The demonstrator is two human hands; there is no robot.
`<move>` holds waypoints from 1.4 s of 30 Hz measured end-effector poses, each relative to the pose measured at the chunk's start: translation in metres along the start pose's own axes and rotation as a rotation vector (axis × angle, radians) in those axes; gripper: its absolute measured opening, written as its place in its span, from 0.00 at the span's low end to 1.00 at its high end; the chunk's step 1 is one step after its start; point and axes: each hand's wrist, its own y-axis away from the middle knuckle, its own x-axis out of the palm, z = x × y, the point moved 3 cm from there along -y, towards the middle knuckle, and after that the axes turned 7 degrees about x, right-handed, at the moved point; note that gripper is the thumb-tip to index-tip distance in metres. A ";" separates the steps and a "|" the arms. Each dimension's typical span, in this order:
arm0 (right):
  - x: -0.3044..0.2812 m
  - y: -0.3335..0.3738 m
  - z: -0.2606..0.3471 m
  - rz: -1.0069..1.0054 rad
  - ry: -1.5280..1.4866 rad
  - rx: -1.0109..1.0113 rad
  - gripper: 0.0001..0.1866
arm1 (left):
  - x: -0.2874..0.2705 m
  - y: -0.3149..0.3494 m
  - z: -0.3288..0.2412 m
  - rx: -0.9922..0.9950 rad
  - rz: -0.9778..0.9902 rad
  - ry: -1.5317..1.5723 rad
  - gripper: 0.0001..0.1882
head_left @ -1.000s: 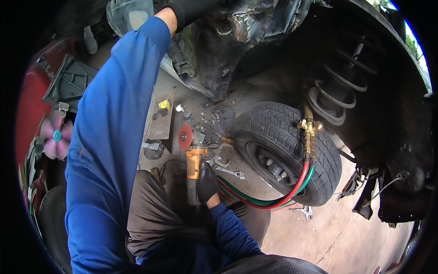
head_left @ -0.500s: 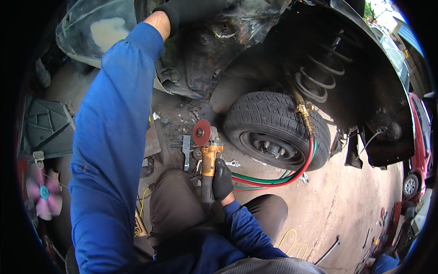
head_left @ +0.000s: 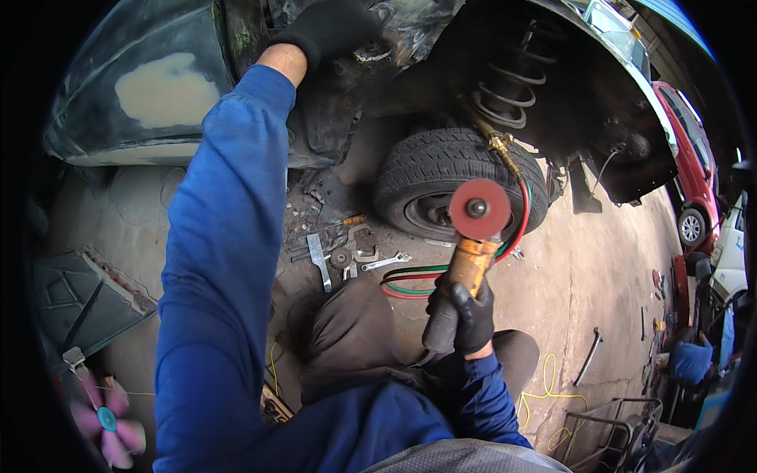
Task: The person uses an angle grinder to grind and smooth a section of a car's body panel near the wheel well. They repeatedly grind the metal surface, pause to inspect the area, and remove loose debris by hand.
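My right hand (head_left: 473, 317), in a black glove, is wrapped round the yellow-and-black angle grinder (head_left: 471, 266). A reddish-brown disc (head_left: 495, 206) faces up at its top end, in front of the tyre as I see it. High up, my black-gloved left hand (head_left: 335, 33) rests at or against the stripped, dark car body (head_left: 331, 118); its fingers blend into the shadow, so their shape is not clear. Beside it is a dark panel with a pale filler patch (head_left: 169, 88).
A wheel (head_left: 430, 169) lies tilted under the wheel arch, a torch with red and green hoses (head_left: 505, 150) across it. A coil spring (head_left: 505, 98) hangs above. Wrenches (head_left: 386, 260) and a metal bar (head_left: 318, 260) litter the floor. A pink-bladed fan (head_left: 106, 418) stands at left.
My right hand has carried the grinder to the right and tilted it. The view has also shifted, showing more floor tools. My left hand stays up at the car body.
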 end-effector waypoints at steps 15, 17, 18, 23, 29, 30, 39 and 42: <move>-0.186 0.052 0.052 -0.454 -0.240 -0.325 0.30 | -0.009 -0.002 -0.012 -0.297 -0.079 0.226 0.27; -0.228 0.044 0.030 -0.522 -0.287 -0.315 0.27 | -0.009 -0.002 -0.013 -0.263 -0.105 0.225 0.26; -0.249 0.039 0.019 -0.554 -0.199 -0.348 0.25 | -0.009 -0.003 -0.014 -0.238 -0.132 0.209 0.26; -0.341 0.034 -0.064 -0.812 -0.086 -0.184 0.19 | -0.012 -0.004 -0.020 -0.223 -0.195 0.178 0.23; -0.395 0.046 -0.203 -0.996 -0.302 0.160 0.28 | -0.022 -0.013 -0.028 -0.252 -0.170 0.217 0.23; -0.404 0.050 -0.227 -0.958 -0.345 0.286 0.29 | -0.024 -0.015 -0.030 -0.267 -0.157 0.249 0.23; -0.475 0.072 -0.405 -0.785 0.155 0.223 0.15 | -0.030 -0.024 -0.038 -0.337 -0.092 0.312 0.23; -0.464 0.068 -0.427 -0.861 -0.036 0.403 0.15 | -0.027 -0.022 -0.036 -0.331 -0.099 0.284 0.24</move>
